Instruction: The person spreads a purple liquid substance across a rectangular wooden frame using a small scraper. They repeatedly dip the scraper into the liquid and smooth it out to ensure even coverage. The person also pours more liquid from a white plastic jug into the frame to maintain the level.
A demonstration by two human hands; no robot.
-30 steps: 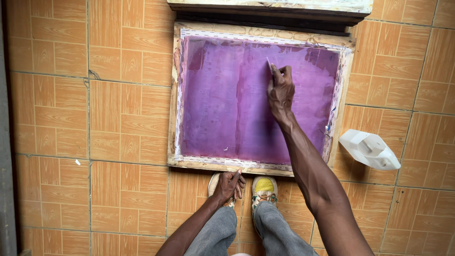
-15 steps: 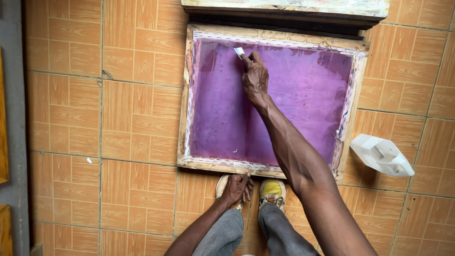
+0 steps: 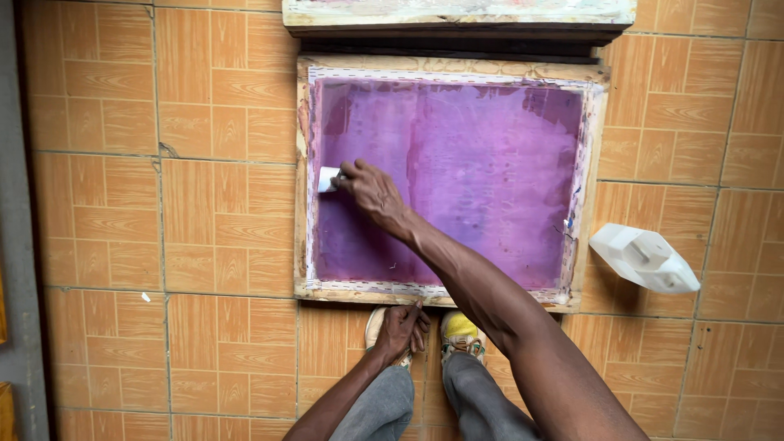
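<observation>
A wooden screen frame (image 3: 304,188) with a purple-coated mesh (image 3: 474,171) lies flat on the tiled floor. My right hand (image 3: 371,192) reaches across the mesh and grips a small white scraper (image 3: 327,179) pressed against the mesh near the frame's left side. My left hand (image 3: 400,327) grips the frame's near edge, just above my shoes. My grey trouser legs show at the bottom.
A white plastic jug (image 3: 645,258) lies on its side on the orange tiles right of the frame. Another paint-stained wooden frame (image 3: 457,15) sits beyond the far edge. A grey strip (image 3: 15,204) runs along the left side.
My right hand has slid the white scraper from the mesh's upper right across to the upper left, then down the left side. The left hand has stayed on the near edge.
</observation>
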